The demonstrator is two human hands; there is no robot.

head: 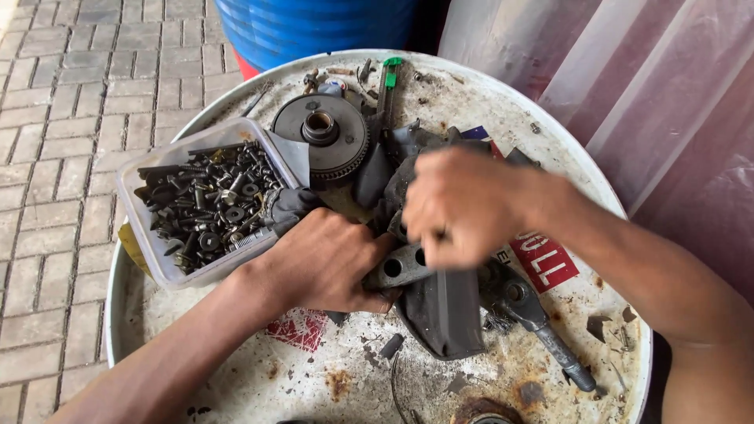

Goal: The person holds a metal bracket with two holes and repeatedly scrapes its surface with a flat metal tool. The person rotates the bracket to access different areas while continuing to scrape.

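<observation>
On a rusty white drum top point(330, 377), my left hand point(326, 263) presses down on a grey metal part with two round holes point(397, 268). My right hand point(455, 206), blurred by motion, closes over the same part from above, fingers curled on it. Under both hands lies a dark grey rag point(444, 314). A round black geared disc with a centre hub point(322, 135) sits just beyond my hands.
A clear plastic tub of several black bolts, nuts and washers point(206, 202) stands at the left. A ratchet wrench point(542, 326) lies at the right, a green-tipped tool point(389, 78) at the back. A blue barrel point(314, 27) stands behind; brick paving lies at the left.
</observation>
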